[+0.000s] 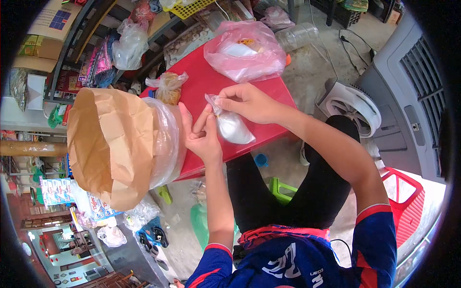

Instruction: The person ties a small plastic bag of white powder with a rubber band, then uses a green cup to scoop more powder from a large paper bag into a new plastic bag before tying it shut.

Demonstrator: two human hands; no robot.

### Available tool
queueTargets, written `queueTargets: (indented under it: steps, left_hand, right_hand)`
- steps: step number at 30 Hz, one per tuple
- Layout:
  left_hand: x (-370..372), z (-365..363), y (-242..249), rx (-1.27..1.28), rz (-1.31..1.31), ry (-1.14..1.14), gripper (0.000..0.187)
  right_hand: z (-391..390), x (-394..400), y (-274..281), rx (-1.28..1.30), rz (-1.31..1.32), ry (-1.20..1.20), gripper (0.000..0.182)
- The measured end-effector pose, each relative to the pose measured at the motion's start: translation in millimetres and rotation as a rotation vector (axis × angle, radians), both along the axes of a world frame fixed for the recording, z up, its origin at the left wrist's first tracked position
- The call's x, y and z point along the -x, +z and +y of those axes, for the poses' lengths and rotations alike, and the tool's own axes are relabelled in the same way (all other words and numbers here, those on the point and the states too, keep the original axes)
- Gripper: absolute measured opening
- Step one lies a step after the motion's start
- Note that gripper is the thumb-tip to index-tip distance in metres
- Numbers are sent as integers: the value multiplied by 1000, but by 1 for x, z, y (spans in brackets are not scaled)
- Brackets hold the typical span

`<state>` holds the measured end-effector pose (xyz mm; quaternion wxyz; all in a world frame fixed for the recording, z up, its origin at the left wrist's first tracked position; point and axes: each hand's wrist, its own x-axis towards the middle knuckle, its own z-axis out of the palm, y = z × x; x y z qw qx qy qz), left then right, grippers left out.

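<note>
A small clear plastic bag of white powder point(234, 128) lies at the front edge of the red table point(192, 65), its neck gathered with a thin yellowish band. My right hand point(247, 102) pinches the top of the bag's neck. At the band, my left hand point(202, 132) has thumb and fingertips pressed together, with another finger stretched out. Behind my hands sits a tied bag of brownish contents point(168, 91). A large brown paper bag point(129, 144) with a clear plastic layer around it stands beside my left hand.
A pink plastic bag point(247, 55) holding packets sits at the table's far right. Beyond the table are a grey cooler-like appliance point(408, 91) and a white fan-like part point(353, 108). Shelves with goods stand at the left. A red plastic chair point(406, 197) is behind my right arm.
</note>
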<state>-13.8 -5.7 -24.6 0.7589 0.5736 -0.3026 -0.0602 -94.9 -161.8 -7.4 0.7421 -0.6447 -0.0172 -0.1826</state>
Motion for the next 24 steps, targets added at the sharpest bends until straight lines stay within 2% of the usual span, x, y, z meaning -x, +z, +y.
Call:
queueTargets:
  steps: [5,10,13,19,22,24]
  left_hand:
    - [3,-1,-4,-6,24,52,78]
    - [-1,3,-6,-92,21,49,74]
    - [-1,0,7,-141,-15,49,76]
    - [-7,6,31,-345,-68,-21,82]
    - [-16,8,39,-490,-217,-9,85]
    - [-20,14,45,-580,-222,-65,86]
  right_hand:
    - [0,1,1,53,-9,13,26]
    - [3,1,0,135,-84,-104,25]
    - [5,2,1,-10,6,-77,23]
    - [4,7,6,54,120,-118,18]
    - [13,7,6,98,31,-181,13]
    - [15,15,15,142,45,-189,11]
